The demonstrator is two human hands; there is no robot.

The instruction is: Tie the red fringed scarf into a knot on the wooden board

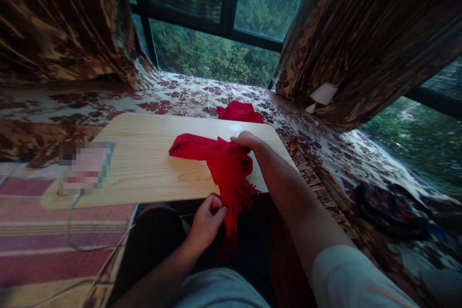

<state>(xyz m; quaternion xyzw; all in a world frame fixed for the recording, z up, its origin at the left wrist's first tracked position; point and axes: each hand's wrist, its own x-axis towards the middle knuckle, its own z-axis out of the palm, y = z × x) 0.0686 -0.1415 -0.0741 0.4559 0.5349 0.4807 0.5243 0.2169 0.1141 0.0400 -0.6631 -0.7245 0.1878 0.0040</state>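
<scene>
Draping loosely, the fringed red scarf (230, 167) seems woollen.

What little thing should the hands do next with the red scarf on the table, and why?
I'd probably have the left hand lift the hanging end of the red fringed scarf onto the wooden table. That end dangles over the near edge, right beside those fingers, while the right hand is at the bunched part and could perhaps steady it.

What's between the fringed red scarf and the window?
Past the fringed red scarf, the head view shows wooden tabletop, then a crumpled red cloth and flower-patterned fabric before the window.
</scene>
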